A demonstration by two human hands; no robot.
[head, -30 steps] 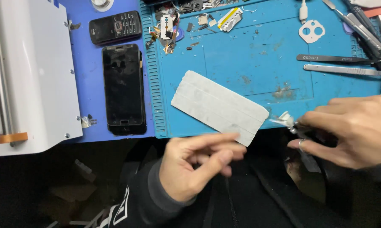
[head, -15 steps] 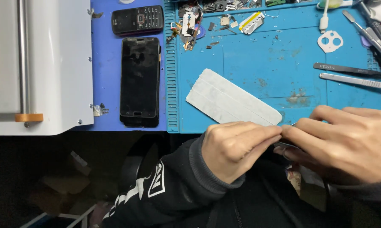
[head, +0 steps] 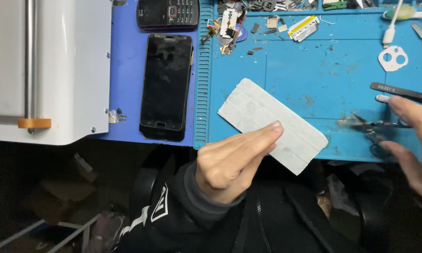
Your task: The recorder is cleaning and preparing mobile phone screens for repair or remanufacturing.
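- Since half a second ago your two hands have come apart: the left hand (head: 232,164) has drawn back toward the near edge of the mat, and the right hand (head: 414,140) has swung out to the right edge of the view.
- Your work surface is a blue rubber mat (head: 295,75), matte and speckled with small stains, with a ribbed strip along its left side.
- One flat grey pad (head: 271,122) lies on it at a slant; it is a rounded rectangle with a dull, grainy face and two faint lengthwise lines, and its lower corner sticks out past the mat's near edge.
- Your left hand is loosely closed, fingers straight and pressed together, tips lying over the pad's near long edge; I cannot tell whether anything is pinched there.
- Your right hand is spread open, blurred, and holds nothing; it hovers just beside the small dark metal scissors (head: 374,126) lying on the mat.
- Two phones sit left of the mat: one glossy black smartphone (head: 166,86) and one keypad phone (head: 168,13).
- One white plastic cutout (head: 392,58) and one pair of black tweezers (head: 400,91) lie at the right.
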